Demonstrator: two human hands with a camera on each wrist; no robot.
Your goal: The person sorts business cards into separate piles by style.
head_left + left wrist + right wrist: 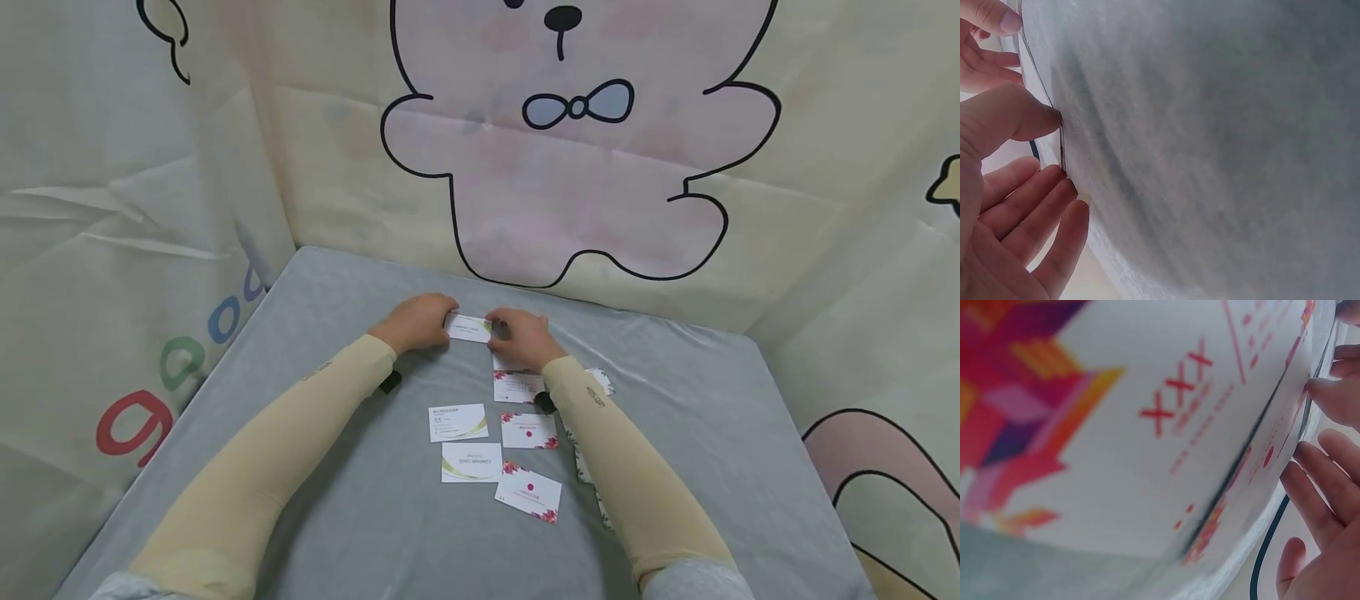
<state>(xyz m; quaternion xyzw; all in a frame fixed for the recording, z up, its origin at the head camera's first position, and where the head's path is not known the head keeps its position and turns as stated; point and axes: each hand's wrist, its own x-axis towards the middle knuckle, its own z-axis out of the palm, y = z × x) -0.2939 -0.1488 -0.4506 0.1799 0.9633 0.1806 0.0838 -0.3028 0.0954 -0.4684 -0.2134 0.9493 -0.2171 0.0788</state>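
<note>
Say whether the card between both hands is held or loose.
Held: the left hand pinches one end of the card, the right hand the other.

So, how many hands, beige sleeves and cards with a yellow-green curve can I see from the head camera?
Hands: 2
Beige sleeves: 2
Yellow-green-curve cards: 3
Total: 7

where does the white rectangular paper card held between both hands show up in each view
Head: the white rectangular paper card is near the centre, between the left hand and the right hand.
Left wrist: the card's edge, toward the left, between fingertips.
Right wrist: the card's edge, toward the upper right.
Shared landmark: the grey cloth-covered tabletop.
</note>
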